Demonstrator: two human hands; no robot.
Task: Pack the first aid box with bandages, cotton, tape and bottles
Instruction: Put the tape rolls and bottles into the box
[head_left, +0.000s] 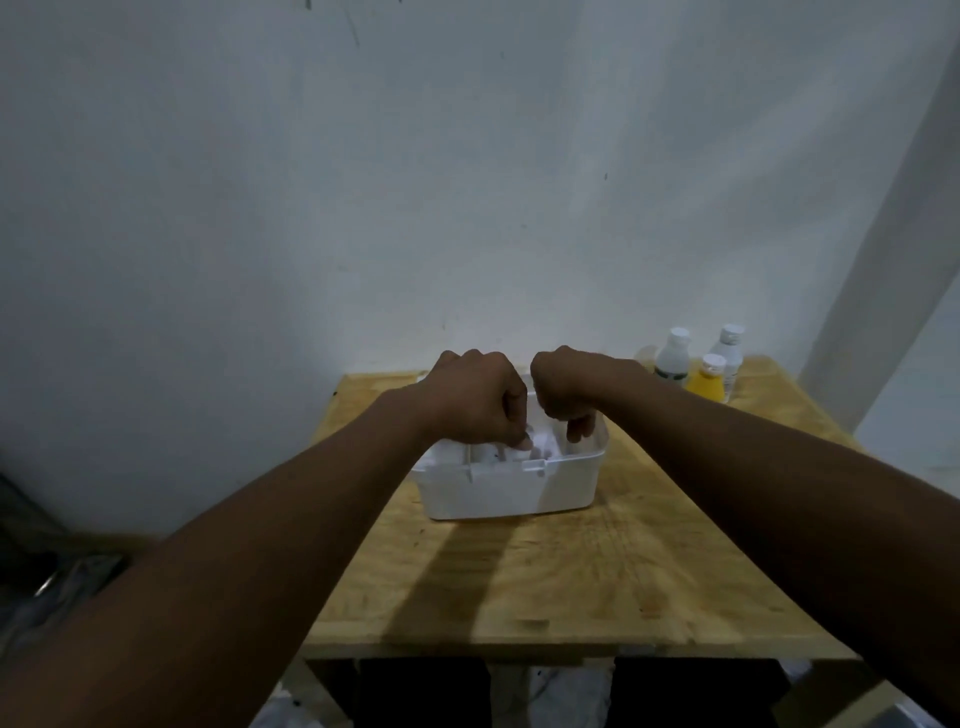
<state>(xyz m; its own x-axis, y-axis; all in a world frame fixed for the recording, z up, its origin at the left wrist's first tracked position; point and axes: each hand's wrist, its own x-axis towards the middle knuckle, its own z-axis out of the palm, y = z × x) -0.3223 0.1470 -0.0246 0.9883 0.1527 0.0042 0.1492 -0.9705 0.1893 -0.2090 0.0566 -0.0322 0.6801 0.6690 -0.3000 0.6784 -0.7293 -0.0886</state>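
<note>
The white first aid box (498, 493) stands open in the middle of the wooden table (597, 571). Pale white items (493, 453) lie inside it, too blurred to tell apart. My left hand (478, 400) hovers over the box's middle, its curled fingers pinching a white roll (540, 444) in the box. My right hand (566, 389) is beside it, with its fingers pointing down into the right end of the box; what they touch is hidden. Three bottles stand at the table's far right: two clear ones with white caps (672, 358) (730, 353) and a yellow one (707, 379).
A pale wall rises right behind the table. The table's front edge (519, 649) is close to me, with dark space and crumpled plastic below. Dark clutter (47, 582) sits on the floor to the left.
</note>
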